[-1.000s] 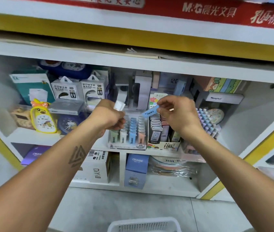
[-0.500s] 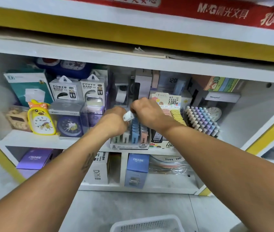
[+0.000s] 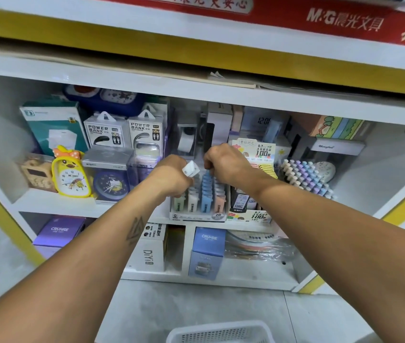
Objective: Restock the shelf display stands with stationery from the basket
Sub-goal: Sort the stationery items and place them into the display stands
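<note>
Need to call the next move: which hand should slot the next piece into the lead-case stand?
Left, probably: the left hand already holds a white case above the stand; the right hand is busy at the blue row.

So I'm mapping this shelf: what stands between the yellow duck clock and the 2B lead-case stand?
In the head view, a boxed blue clock stands between the yellow duck clock and the stand.

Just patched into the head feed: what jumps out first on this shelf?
Both hands meet at the shelf's middle: the left hand holds a small white pack, and the right hand reaches into the display stand of pastel lead refills. At the left a yellow duck clock stands out; a white basket sits on the floor below.
</note>
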### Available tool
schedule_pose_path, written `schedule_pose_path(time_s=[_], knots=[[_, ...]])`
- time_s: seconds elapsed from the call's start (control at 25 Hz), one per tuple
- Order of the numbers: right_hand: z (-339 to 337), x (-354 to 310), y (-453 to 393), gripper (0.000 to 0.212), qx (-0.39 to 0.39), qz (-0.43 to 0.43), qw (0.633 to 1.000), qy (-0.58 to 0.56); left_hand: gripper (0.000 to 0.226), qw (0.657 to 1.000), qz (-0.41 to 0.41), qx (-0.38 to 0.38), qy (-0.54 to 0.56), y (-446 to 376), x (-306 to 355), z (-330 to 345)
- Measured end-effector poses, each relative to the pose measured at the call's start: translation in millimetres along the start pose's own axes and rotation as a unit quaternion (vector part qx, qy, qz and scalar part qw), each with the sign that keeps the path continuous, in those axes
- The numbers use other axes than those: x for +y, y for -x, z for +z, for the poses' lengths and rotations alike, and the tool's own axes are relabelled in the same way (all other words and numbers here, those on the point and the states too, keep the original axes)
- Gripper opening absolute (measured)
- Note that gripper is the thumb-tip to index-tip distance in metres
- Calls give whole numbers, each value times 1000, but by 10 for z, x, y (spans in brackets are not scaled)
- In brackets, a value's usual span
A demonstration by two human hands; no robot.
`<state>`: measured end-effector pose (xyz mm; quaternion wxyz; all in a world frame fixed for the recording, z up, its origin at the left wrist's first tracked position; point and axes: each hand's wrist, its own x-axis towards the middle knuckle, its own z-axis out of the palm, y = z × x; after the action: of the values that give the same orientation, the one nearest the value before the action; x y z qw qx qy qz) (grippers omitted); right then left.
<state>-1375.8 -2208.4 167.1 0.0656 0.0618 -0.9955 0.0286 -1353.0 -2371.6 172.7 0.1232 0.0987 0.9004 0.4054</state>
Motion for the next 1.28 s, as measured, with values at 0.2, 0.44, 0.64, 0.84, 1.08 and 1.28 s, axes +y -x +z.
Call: schedule_pose_path(time_s=[0.2, 0.44, 0.64, 0.84, 1.08, 1.28], knots=[[31, 1, -88, 30, -11, -3, 1000, -20, 13, 998, -10, 5, 54, -29, -60, 0], [82, -13, -96, 23, -26, 1, 1000, 6, 12, 993, -26, 8, 111, -60, -64, 13], [-245, -17, 119, 35, -45, 56, 887, -457, 22, 959, -40, -30, 280, -25, -26, -49], [-384, 34, 372, 14, -31, 22, 836, -547, 26, 917, -51, -144, 368, 99, 34, -90], [-446, 156, 487, 12, -9, 85, 792, -605, 22, 858, -121, -177, 468, 119, 34, -181], [-441, 202, 554, 13, 5, 67, 806, -588, 15, 851, -123, -140, 491, 73, 13, -189]])
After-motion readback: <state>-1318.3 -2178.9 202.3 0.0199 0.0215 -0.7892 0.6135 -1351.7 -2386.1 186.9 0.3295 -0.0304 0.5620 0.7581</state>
